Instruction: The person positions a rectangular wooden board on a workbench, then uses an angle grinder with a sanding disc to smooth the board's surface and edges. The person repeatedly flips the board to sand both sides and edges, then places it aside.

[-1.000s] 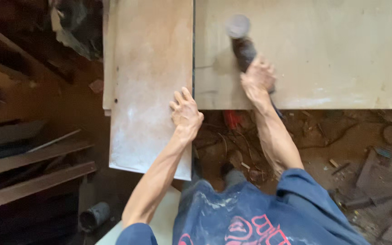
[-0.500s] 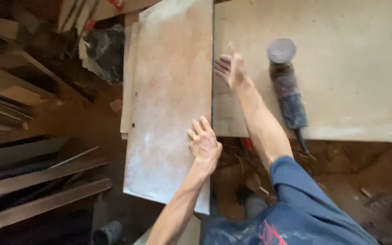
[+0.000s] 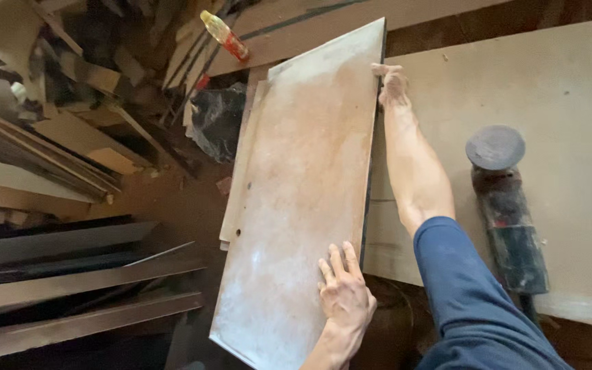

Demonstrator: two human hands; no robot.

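A long dusty wooden board (image 3: 296, 199) lies beside a wide pale sheet (image 3: 556, 89) on the bench. My left hand (image 3: 344, 294) rests flat on the board's near right part, fingers spread. My right hand (image 3: 392, 85) reaches far forward and grips the board's right edge near its far end. A dark angle grinder (image 3: 505, 205) with a round disc lies on the pale sheet, right of my right arm, untouched.
A thinner board (image 3: 241, 171) sticks out under the long one's left side. Stacked planks (image 3: 70, 274) and scrap wood fill the left. A black bag (image 3: 217, 120) and a yellow bottle with a red label (image 3: 224, 34) lie at the back.
My right hand let go of the grinder, moved left and forward, and took the board's far right edge. The view shifted, so the board now sits angled.
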